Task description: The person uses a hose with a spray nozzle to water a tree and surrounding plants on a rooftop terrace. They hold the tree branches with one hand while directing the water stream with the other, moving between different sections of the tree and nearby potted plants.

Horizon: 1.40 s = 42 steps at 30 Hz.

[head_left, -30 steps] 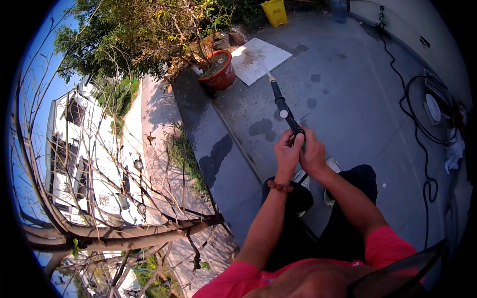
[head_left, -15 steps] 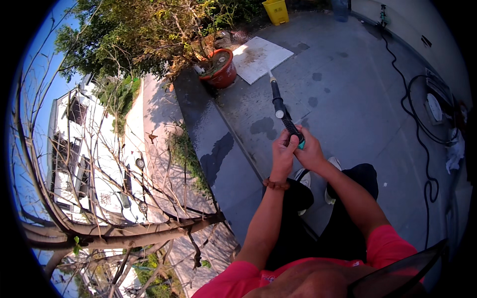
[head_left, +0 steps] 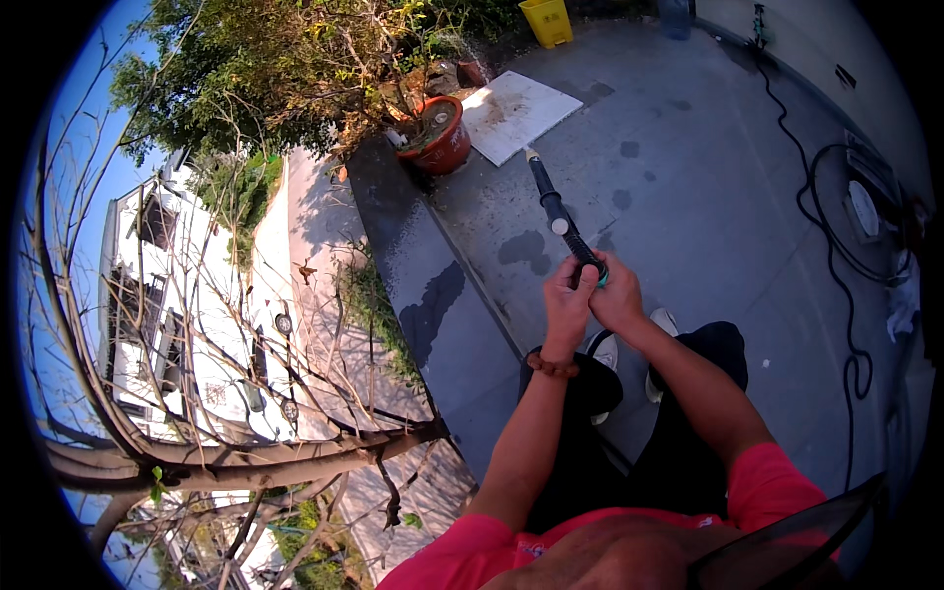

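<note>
A long black water spray gun (head_left: 553,205) with a pale tip and a round white knob points away from me, toward a flat white board (head_left: 516,110) on the ground. Closed round its grip are my left hand (head_left: 566,307) and my right hand (head_left: 619,298), pressed side by side. A bit of green shows at the gun's rear end, by my fingers; the trigger is hidden. The board has brown dirt smeared over its middle and far part. Fine whitish spray shows beyond its far left edge.
Left of the board stands a reddish-brown plant pot (head_left: 439,152) under leafy shrubs. A yellow bin (head_left: 547,22) is at the back. Black hose or cable (head_left: 836,246) winds along the right wall. Bare branches (head_left: 246,462) reach in beyond the left ledge. Wet patches mark the grey floor.
The gun's tip has swung slightly left and farther away. The white jet seen at its tip is no longer distinct, and spray now shows past the board. Both hands keep their grip.
</note>
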Available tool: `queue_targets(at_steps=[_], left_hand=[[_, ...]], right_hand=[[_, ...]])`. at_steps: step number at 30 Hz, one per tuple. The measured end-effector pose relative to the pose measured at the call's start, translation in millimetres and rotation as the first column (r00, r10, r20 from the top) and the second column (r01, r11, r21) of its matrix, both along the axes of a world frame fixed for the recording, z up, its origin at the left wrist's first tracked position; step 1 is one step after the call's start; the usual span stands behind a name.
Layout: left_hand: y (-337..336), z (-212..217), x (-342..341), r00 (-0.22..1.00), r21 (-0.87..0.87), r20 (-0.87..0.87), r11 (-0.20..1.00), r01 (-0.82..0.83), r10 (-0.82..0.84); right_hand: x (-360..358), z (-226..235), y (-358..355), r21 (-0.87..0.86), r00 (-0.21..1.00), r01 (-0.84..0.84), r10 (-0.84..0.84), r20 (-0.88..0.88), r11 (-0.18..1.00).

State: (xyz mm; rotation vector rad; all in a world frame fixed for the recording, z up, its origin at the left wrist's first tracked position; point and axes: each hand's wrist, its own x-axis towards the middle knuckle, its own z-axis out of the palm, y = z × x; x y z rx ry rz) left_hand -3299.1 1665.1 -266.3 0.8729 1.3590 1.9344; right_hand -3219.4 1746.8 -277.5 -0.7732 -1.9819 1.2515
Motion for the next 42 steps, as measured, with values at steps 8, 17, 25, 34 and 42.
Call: queue_targets(at_steps=[8, 17, 25, 34, 42], left_hand=[[-9.1, 3.0, -3.9, 0.992, 0.104, 0.078, 0.991, 0.087, -0.095], [-0.4, -0.9, 3.5, 0.997, 0.013, 0.072, 0.999, -0.040, 0.039], [-3.6, -16.5, -14.7, 0.971, -0.034, 0.207, 0.993, -0.112, 0.117], [8.5, -2.8, -0.2, 0.888, 0.039, 0.454, 0.994, -0.105, 0.076], [6.5, -8.4, -3.8, 0.869, -0.156, 0.480, 0.986, -0.051, 0.121]], right_hand=[[14.2, 23.1, 23.8, -0.598, 0.876, -0.433, 0.472, -0.101, 0.675], [8.8, 20.4, -0.6, 0.011, 0.997, -0.001, 0.000, 0.079, 1.000], [12.8, 17.0, 19.0, -0.252, 0.916, -0.315, 0.362, 0.171, 0.915], [10.2, 19.9, -9.6, 0.080, 0.996, 0.078, -0.073, -0.059, 0.994], [6.5, 16.7, -7.2, 0.101, 0.995, 0.083, -0.076, -0.067, 0.991]])
